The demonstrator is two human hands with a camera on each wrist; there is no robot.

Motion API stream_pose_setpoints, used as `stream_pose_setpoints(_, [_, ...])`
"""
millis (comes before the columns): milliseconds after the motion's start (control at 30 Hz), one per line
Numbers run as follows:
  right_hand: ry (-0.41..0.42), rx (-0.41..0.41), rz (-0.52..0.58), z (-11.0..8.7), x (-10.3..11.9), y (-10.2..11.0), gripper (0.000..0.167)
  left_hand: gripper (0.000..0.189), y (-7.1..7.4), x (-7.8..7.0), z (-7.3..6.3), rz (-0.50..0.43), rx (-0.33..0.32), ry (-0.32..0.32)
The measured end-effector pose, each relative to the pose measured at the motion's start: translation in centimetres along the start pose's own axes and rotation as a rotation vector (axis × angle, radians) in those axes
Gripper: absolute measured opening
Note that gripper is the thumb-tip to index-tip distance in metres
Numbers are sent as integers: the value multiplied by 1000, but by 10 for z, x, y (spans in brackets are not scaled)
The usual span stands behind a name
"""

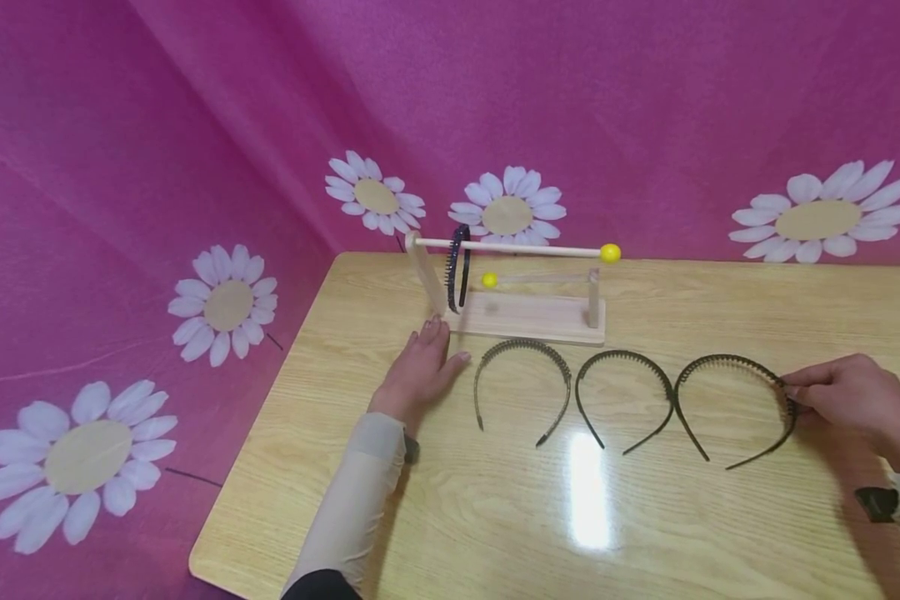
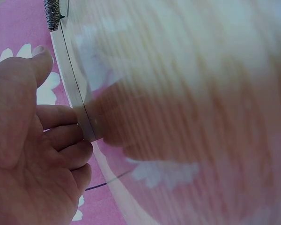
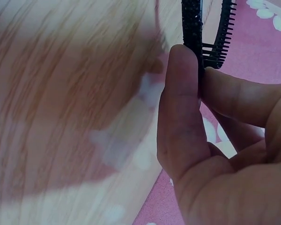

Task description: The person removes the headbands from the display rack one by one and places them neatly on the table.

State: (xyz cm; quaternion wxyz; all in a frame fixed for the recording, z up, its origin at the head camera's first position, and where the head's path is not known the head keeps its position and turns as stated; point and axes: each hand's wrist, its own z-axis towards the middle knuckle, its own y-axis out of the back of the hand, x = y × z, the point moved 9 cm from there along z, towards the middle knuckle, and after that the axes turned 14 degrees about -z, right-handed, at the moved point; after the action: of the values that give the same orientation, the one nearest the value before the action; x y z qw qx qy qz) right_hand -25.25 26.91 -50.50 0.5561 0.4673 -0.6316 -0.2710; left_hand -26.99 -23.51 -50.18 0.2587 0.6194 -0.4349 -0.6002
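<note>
My right hand (image 1: 862,400) pinches the outer side of the rightmost black toothed headband (image 1: 735,360) between thumb and finger. The right wrist view shows this headband (image 3: 193,23) close up, its glittery band and comb teeth above the fingertips. To its left lie a second dark headband (image 1: 621,354) and a brownish one (image 1: 525,343). My left hand (image 1: 420,371) rests with its fingertips at the near left corner of a wooden stand (image 1: 525,321). On the stand's upper rod (image 1: 532,248) hangs a dark glittery headband (image 1: 453,267), near the left post.
A lower rod with a yellow ball end (image 1: 490,281) points left from the stand's short right post (image 1: 594,300). The upper rod ends in another yellow ball (image 1: 610,252). Behind the wooden table (image 1: 495,517) hangs a pink cloth (image 1: 607,100) with daisies.
</note>
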Motion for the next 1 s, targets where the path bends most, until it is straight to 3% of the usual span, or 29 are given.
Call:
stream_pose_setpoints(333, [-39,4,-71,0,-7,-1,28,78,1,0,-1,-18,-1,3])
stream_pose_setpoints(667, [-70,17,7,-1,-7,-4,28,78,1,-1,0,-2,-1,2])
stream_pose_setpoints(1000, [-75,1,-29,-4,-8,0,29,79,0,0,0,-6,0,10])
